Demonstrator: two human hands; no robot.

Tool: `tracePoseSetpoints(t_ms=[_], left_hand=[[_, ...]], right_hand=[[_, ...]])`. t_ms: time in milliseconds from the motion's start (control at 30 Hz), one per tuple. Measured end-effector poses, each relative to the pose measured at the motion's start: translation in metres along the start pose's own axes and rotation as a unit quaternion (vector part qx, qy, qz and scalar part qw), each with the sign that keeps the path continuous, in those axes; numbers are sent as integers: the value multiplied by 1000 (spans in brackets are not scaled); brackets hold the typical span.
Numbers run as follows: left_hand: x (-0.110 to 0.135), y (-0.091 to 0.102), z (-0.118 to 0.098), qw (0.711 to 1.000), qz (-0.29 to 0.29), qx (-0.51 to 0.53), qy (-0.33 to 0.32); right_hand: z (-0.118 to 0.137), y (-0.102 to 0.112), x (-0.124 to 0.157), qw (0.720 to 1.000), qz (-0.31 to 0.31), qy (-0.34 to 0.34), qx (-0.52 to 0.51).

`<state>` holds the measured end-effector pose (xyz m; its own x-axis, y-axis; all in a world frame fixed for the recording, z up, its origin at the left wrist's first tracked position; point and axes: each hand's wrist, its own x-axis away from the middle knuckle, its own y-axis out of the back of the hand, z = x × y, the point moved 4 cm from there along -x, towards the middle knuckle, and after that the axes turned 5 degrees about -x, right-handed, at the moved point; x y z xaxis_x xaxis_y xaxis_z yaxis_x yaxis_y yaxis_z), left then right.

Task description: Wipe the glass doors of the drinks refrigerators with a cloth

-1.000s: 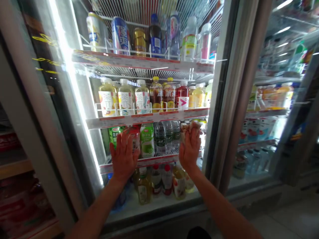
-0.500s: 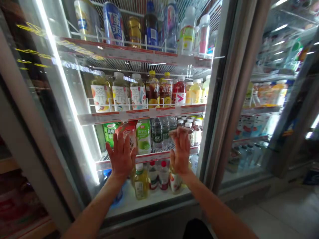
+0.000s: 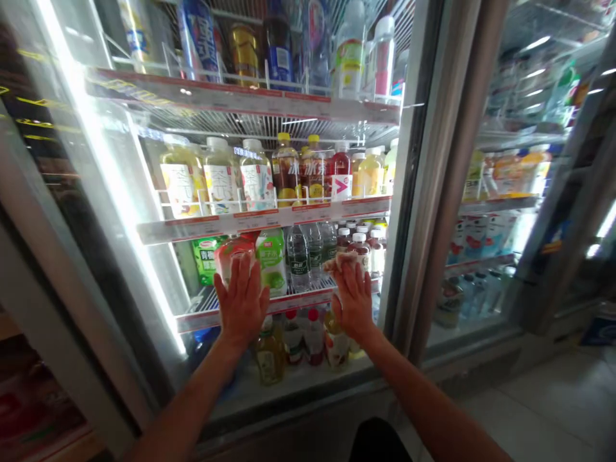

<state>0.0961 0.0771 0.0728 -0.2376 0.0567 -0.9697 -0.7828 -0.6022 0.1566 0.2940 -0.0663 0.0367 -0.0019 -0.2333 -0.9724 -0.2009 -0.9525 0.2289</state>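
My left hand (image 3: 243, 305) is spread flat, palm forward, at the glass fridge door (image 3: 115, 269), in front of a red carton and a green carton (image 3: 271, 260). Nothing shows in it. My right hand (image 3: 353, 301) presses a crumpled pale cloth (image 3: 345, 258) forward at the glass with its fingers, covering most of it. Behind that hand stand small white-capped bottles (image 3: 360, 247) on a shelf. Whether the left palm fully touches the glass I cannot tell.
Behind the glass, shelves hold several drinks, among them tea bottles (image 3: 219, 173), water bottles (image 3: 298, 256) and red-capped bottles (image 3: 314, 337). A metal door frame (image 3: 447, 167) runs down the right side, with another glass-fronted fridge (image 3: 491, 212) beyond. Tiled floor (image 3: 539, 404) lies at lower right.
My right hand has shifted slightly right and down with the cloth, which now shows more plainly above its fingers. The left hand has moved slightly right. The view has shifted a little.
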Motion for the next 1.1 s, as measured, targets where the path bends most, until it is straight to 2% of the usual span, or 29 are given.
tracePoseSetpoints(t_ms=[67, 167, 267, 367, 433, 467, 533, 600, 667, 733, 800, 867, 933, 1000, 1033, 1100], left_hand=[[1, -2, 0, 1000, 2, 1, -1], [2, -5, 0, 1000, 8, -6, 8], [2, -5, 0, 1000, -4, -17, 5], [0, -2, -2, 999, -16, -35, -10], [-1, 1, -4, 999, -20, -47, -15], [-2, 2, -4, 998, -23, -51, -18], [-3, 3, -6, 998, -25, -58, -22], [-3, 4, -6, 997, -27, -62, -21], [-3, 5, -6, 998, -24, -62, -15], [-3, 6, -6, 998, -19, -60, -12], [-3, 7, -6, 998, -21, -60, -14], [-3, 7, -6, 998, -26, -59, -16], [-3, 7, -5, 998, -29, -55, -14], [-4, 6, -5, 998, -32, -53, -13], [-4, 6, -5, 998, -35, -54, -14], [-4, 8, -6, 997, -39, -56, -20]], right_hand=[[-18, 6, 3, 999, -24, -22, 25], [-40, 15, -1, 989, -102, -95, 52], [-17, 8, -14, 992, -102, -69, 14], [12, -1, -27, 999, -34, 6, -11], [7, 2, -33, 999, -15, 29, 5], [-3, 7, -37, 999, -31, 16, 17], [-26, 16, -41, 993, -102, -47, 31], [-34, 19, -43, 983, -154, -96, 22], [-18, 12, -45, 988, -134, -76, -4], [7, 3, -46, 997, -67, -2, -28], [20, -2, -51, 997, -20, 63, -30], [9, 3, -62, 997, -47, 57, -8], [-11, 12, -75, 992, -126, -15, 16], [-17, 15, -84, 983, -172, -65, 21], [-12, 14, -86, 984, -164, -62, 15], [6, 7, -87, 994, -107, -10, -1]])
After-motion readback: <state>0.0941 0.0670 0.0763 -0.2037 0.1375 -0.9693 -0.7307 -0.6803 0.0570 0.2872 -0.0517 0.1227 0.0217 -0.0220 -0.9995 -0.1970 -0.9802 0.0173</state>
